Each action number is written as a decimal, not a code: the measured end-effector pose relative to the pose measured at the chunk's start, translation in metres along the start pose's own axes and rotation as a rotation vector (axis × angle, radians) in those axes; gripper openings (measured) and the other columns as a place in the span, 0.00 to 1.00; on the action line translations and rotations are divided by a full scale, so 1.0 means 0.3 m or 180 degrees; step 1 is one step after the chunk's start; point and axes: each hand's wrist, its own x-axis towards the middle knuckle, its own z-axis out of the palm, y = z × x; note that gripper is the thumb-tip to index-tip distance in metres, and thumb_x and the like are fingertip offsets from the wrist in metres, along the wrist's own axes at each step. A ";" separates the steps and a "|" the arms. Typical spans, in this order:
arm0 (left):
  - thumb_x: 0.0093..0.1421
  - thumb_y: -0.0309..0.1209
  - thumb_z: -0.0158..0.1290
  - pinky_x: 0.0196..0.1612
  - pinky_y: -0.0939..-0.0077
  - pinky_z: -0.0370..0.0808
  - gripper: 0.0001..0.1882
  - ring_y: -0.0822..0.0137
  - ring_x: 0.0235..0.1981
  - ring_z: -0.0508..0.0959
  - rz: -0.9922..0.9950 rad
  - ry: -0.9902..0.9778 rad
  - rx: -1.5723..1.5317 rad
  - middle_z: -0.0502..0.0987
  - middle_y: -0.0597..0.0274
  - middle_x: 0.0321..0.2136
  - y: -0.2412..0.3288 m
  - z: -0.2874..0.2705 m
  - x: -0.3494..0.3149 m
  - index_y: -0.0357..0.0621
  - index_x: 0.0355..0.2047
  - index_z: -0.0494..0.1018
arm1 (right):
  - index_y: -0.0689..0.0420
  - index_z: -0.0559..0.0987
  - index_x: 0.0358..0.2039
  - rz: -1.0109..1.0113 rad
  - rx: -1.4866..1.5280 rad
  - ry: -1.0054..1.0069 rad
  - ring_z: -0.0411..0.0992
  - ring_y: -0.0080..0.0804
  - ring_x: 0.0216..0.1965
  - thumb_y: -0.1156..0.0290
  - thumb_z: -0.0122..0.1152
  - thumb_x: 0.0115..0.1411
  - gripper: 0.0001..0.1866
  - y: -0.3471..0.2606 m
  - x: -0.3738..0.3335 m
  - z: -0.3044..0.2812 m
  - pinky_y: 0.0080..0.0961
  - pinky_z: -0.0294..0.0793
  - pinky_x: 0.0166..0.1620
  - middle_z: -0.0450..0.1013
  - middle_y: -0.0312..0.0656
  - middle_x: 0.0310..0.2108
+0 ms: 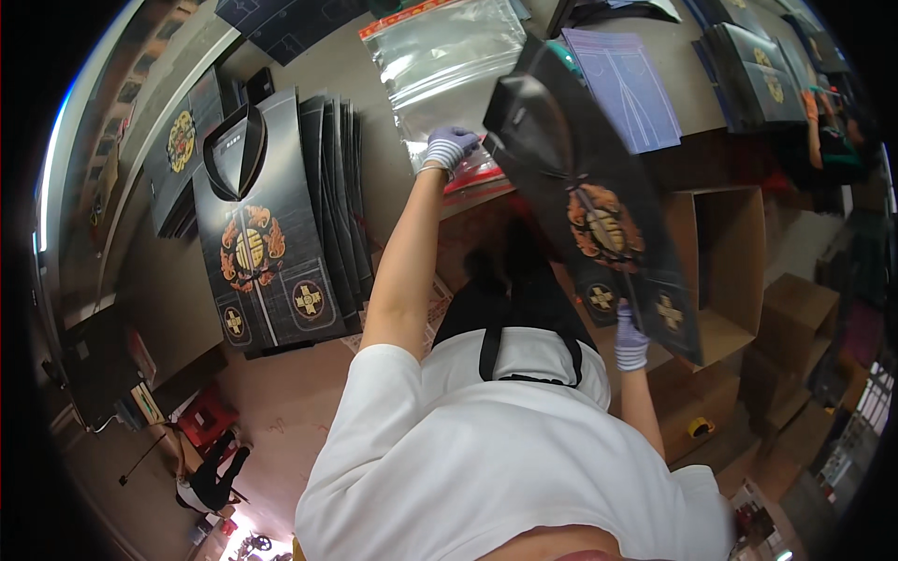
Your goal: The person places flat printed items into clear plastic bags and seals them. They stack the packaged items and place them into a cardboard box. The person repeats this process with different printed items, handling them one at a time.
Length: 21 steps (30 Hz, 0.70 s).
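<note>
My left hand (450,150), in a pale striped glove, is closed at the near edge of a clear plastic bag (449,79). The bag lies flat on the table, with an orange-red band at its far end and red at its near edge. My right hand (630,338), gloved alike, grips the lower end of a black shirt-shaped paper garment (599,168). That garment has a raised collar and orange and gold emblems. It hangs tilted over the table edge, its collar end overlapping the bag's right side. My right fingertips are partly hidden by it.
Left of the bag, several matching black garments (248,201) lie stacked and fanned. A blue trouser-shaped paper piece (622,89) lies right of it. Open cardboard boxes (730,266) stand below the table's right side. Another person (208,481) is at the far lower left.
</note>
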 end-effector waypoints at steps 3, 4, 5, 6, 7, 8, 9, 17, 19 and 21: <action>0.46 0.32 0.56 0.29 0.80 0.72 0.10 0.72 0.22 0.76 0.1154 0.1153 -0.0053 0.78 0.60 0.19 0.048 -0.066 -0.033 0.38 0.25 0.78 | 0.64 0.75 0.41 -0.0285 -0.0196 -0.0066 0.71 0.32 0.41 0.67 0.59 0.55 0.16 0.031 -0.007 0.053 0.28 0.68 0.45 0.73 0.48 0.40; 0.46 0.32 0.56 0.30 0.80 0.72 0.10 0.71 0.22 0.75 0.1554 0.1490 -0.0360 0.78 0.59 0.20 0.099 -0.092 -0.052 0.39 0.28 0.78 | 0.64 0.75 0.40 -0.0355 -0.0231 -0.0008 0.71 0.32 0.41 0.68 0.59 0.54 0.16 0.064 -0.016 0.069 0.28 0.68 0.45 0.73 0.49 0.40; 0.47 0.31 0.56 0.30 0.80 0.72 0.10 0.73 0.21 0.75 0.1693 0.1824 -0.0404 0.78 0.60 0.22 0.150 -0.117 -0.075 0.39 0.29 0.77 | 0.65 0.74 0.40 -0.0331 0.0067 0.0093 0.71 0.32 0.39 0.68 0.60 0.54 0.16 0.124 -0.028 0.082 0.27 0.68 0.45 0.74 0.47 0.38; 0.47 0.30 0.57 0.29 0.80 0.72 0.09 0.74 0.21 0.74 0.1835 0.1850 -0.0318 0.78 0.61 0.22 0.202 -0.163 -0.124 0.39 0.29 0.76 | 0.65 0.74 0.40 -0.0025 0.0283 0.0070 0.71 0.31 0.39 0.69 0.60 0.54 0.16 0.134 -0.022 0.078 0.27 0.67 0.45 0.74 0.46 0.38; 0.46 0.31 0.57 0.30 0.79 0.72 0.09 0.73 0.22 0.75 0.1786 0.1891 -0.0192 0.78 0.61 0.22 0.230 -0.183 -0.149 0.40 0.27 0.76 | 0.65 0.74 0.40 0.0284 0.0482 0.0043 0.70 0.31 0.39 0.69 0.60 0.54 0.16 0.134 -0.011 0.066 0.26 0.67 0.45 0.73 0.45 0.37; 0.46 0.31 0.57 0.30 0.78 0.72 0.09 0.72 0.23 0.75 0.1738 0.1926 -0.0065 0.77 0.61 0.21 0.247 -0.193 -0.164 0.40 0.26 0.76 | 0.65 0.74 0.40 0.0596 0.0680 0.0020 0.70 0.30 0.38 0.69 0.60 0.54 0.16 0.132 0.002 0.045 0.26 0.67 0.45 0.73 0.44 0.37; 0.45 0.32 0.58 0.31 0.77 0.73 0.10 0.69 0.24 0.76 0.1865 0.1940 0.0239 0.77 0.61 0.22 0.241 -0.195 -0.166 0.40 0.27 0.75 | 0.64 0.74 0.41 0.0955 0.1057 -0.0163 0.68 0.28 0.39 0.71 0.60 0.53 0.15 0.114 0.027 -0.012 0.25 0.65 0.46 0.72 0.41 0.37; 0.41 0.35 0.59 0.42 0.64 0.67 0.17 0.57 0.39 0.71 0.1765 0.1538 0.3265 0.72 0.61 0.35 0.120 0.015 -0.211 0.47 0.33 0.72 | 0.61 0.69 0.46 0.1480 0.2160 -0.0282 0.67 0.26 0.40 0.73 0.60 0.50 0.21 0.105 0.088 -0.325 0.21 0.65 0.45 0.69 0.37 0.40; 0.41 0.34 0.59 0.41 0.63 0.68 0.12 0.57 0.37 0.71 0.1892 0.1523 0.2672 0.73 0.61 0.31 0.114 -0.021 -0.178 0.48 0.28 0.74 | 0.61 0.70 0.46 0.1560 0.2503 -0.0481 0.67 0.25 0.39 0.75 0.60 0.47 0.23 0.155 0.042 -0.379 0.21 0.65 0.45 0.69 0.36 0.40; 0.43 0.35 0.58 0.40 0.64 0.68 0.06 0.58 0.33 0.72 0.1891 0.1499 0.2403 0.74 0.60 0.25 0.152 -0.036 -0.174 0.49 0.21 0.76 | 0.62 0.70 0.46 0.1947 0.2502 -0.0857 0.68 0.25 0.39 0.75 0.59 0.44 0.25 0.260 -0.019 -0.447 0.22 0.65 0.47 0.70 0.37 0.40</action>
